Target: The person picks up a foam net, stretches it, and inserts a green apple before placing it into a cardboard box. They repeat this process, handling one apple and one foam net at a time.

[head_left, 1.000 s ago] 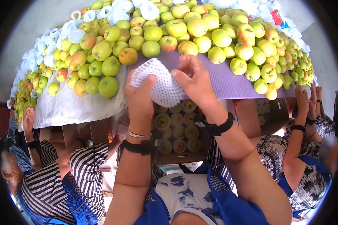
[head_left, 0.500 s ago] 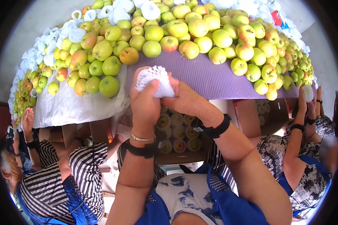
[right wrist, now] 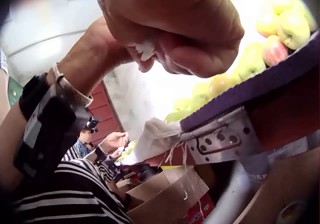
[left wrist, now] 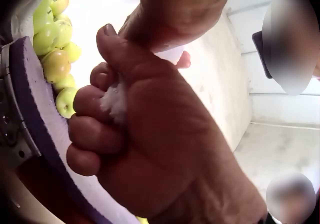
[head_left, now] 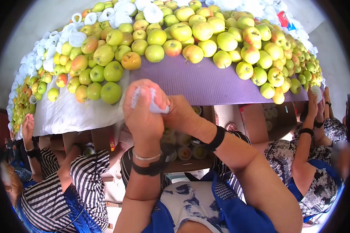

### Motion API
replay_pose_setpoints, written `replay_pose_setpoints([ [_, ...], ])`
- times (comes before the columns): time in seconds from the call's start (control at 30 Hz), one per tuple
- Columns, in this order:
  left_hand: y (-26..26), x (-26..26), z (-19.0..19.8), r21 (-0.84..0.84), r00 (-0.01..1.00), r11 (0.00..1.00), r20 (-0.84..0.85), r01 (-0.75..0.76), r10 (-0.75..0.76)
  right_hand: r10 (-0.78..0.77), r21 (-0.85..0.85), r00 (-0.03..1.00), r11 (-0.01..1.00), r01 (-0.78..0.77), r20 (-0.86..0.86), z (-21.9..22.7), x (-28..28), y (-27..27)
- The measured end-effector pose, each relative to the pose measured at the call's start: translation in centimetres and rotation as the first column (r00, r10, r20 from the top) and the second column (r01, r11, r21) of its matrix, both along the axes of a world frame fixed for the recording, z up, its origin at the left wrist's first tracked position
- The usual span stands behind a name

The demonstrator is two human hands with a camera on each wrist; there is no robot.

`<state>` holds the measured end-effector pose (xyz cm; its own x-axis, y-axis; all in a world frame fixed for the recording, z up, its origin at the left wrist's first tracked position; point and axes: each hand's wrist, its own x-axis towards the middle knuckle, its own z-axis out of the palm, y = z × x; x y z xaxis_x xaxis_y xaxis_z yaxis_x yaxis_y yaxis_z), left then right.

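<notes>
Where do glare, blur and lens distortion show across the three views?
Head: fisheye distortion, with black corners and the purple-covered table curving away; left wrist: blown-out white beside the round yellow-green apples, blurred patches at right; right wrist: shadowed right hand against white glare, blurred patch upper left.

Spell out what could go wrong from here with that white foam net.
1. The white foam net is bunched between the left grip and the right grip, so it could tear or crease.
2. It is held near the front edge of the purple table cover; if it slips, it might drop toward the open carton below.
3. One yellow-green apple sits at that edge; a knock could roll it off.
</notes>
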<state>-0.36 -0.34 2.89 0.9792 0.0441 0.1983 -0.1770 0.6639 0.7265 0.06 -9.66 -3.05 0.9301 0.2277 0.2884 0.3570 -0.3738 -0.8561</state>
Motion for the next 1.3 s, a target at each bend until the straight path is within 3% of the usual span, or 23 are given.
replay_pose_setpoints([
  [0.1,-0.7,-1.5,-0.3,0.443,0.927,0.884,0.375,-0.147,-0.033,-0.043,-0.203,0.955,0.973,0.106,0.293,0.7,1.7,-1.5],
  [0.13,-0.8,-1.3,0.0,0.421,0.87,0.889,0.49,-0.18,-0.057,-0.08,-0.239,0.919,0.954,0.183,0.386,0.5,1.8,-1.4],
  [0.23,-1.1,-2.1,0.0,0.084,0.9,0.959,0.376,-0.269,0.22,-0.006,0.069,0.947,0.997,-0.017,0.322,0.9,-0.1,-0.2],
  [0.3,0.2,-2.1,1.5,0.102,0.963,0.986,0.25,-0.135,0.106,0.028,0.148,0.982,0.987,-0.056,0.188,0.9,-1.0,0.5],
  [0.37,0.3,-2.3,2.0,0.118,0.975,0.987,0.206,-0.113,0.087,0.095,0.178,0.99,0.978,-0.113,0.107,0.6,-1.0,0.6],
  [0.47,-0.2,-2.5,1.9,0.335,0.908,0.926,0.419,-0.176,0.021,0.07,0.016,0.98,0.997,-0.075,0.188,1.7,0.1,-0.3],
  [0.5,0.0,-2.2,1.9,0.231,0.931,0.965,0.363,-0.123,0.032,0.064,-0.052,0.976,0.997,-0.054,0.209,1.9,0.5,-0.7],
  [0.57,1.3,-1.2,1.8,0.01,0.969,1.0,0.248,-0.023,0.02,0.005,0.06,0.981,0.998,-0.017,0.195,0.8,-1.1,0.9],
  [0.6,2.1,-0.9,1.8,-0.012,0.973,0.999,0.228,0.036,-0.033,-0.022,0.117,0.982,0.993,0.0,0.185,0.6,-1.6,1.5],
  [0.7,0.7,-1.9,1.8,-0.022,0.977,1.0,0.214,-0.002,0.007,0.053,0.058,0.961,0.996,-0.071,0.27,1.0,0.0,0.0],
  [0.73,0.9,-1.9,2.0,-0.047,0.974,0.999,0.226,0.028,-0.017,0.07,-0.117,0.953,0.992,-0.036,0.296,1.8,0.5,-0.7],
  [0.8,1.3,-1.6,2.5,-0.098,0.965,0.99,0.253,0.101,-0.074,0.045,-0.035,0.966,0.999,-0.037,0.253,1.5,0.2,0.1],
  [0.93,3.0,0.6,0.1,-0.093,0.942,0.964,0.257,0.248,-0.217,-0.002,-0.021,0.982,1.0,0.006,0.189,-0.3,0.3,0.7],
  [1.0,3.1,1.6,-0.7,-0.098,0.926,0.943,0.244,0.319,-0.288,0.009,0.004,0.997,1.0,-0.01,0.078,0.4,0.4,0.2],
  [1.1,2.4,0.9,0.5,0.048,0.99,0.996,0.116,0.078,-0.083,-0.009,0.024,0.998,1.0,0.01,-0.061,0.8,0.9,-0.9],
  [1.13,2.8,1.0,0.3,-0.008,0.992,0.996,0.092,0.092,-0.09,-0.021,0.025,0.995,0.999,0.024,-0.101,0.8,1.0,-1.3],
  [1.3,4.1,1.6,-0.8,0.25,0.988,0.963,0.088,0.099,-0.124,-0.016,-0.022,0.982,1.0,0.012,-0.187,1.5,1.1,-2.4],
])
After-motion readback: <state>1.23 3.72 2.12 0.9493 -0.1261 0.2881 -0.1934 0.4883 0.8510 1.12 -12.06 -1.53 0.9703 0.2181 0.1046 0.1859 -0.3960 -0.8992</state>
